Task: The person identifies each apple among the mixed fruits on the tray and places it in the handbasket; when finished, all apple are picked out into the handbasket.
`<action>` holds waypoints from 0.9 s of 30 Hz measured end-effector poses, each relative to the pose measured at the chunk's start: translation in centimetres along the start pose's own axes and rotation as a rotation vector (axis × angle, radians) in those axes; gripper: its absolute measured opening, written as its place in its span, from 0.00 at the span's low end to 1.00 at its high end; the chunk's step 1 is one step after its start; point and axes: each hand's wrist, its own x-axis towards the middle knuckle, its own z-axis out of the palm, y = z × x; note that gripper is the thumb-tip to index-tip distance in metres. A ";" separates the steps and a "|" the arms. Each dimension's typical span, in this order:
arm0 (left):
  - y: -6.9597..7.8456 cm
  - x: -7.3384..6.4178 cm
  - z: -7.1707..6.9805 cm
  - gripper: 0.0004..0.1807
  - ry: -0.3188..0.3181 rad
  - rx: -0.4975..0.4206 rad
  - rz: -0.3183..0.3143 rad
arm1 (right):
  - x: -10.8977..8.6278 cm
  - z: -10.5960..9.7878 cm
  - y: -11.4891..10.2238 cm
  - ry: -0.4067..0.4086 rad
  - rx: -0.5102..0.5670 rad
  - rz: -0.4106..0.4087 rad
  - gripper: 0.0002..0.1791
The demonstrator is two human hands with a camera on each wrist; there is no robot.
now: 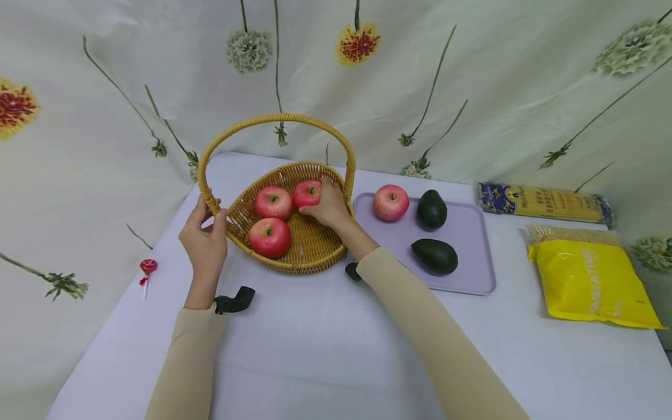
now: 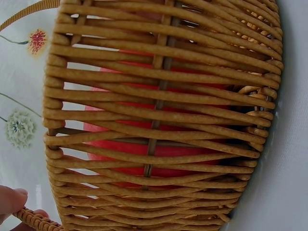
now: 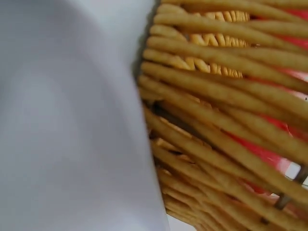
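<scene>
A yellow-brown wicker basket with a tall arched handle stands on the white cloth. At the handle's left base, my left hand pinches it between thumb and fingers; the left wrist view shows the fingertips on the handle's foot. My right hand reaches inside and grips a red apple at the back. Two more apples lie in the basket, one apple beside the held one and another apple nearer the front. The right wrist view shows red through the wicker.
Right of the basket, a lilac tray holds an apple and two avocados, one upright avocado and one lying avocado. Farther right are a long pasta packet and a yellow bag. A red lollipop lies left.
</scene>
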 end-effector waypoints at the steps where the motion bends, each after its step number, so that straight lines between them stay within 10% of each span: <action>1: 0.0 0.0 0.0 0.23 -0.001 -0.005 0.003 | -0.1 0.0 0.0 -0.010 0.011 0.003 0.51; 27: 0.0 0.0 0.1 0.24 0.001 -0.032 0.005 | -8.2 -6.5 0.5 0.038 0.145 -0.237 0.43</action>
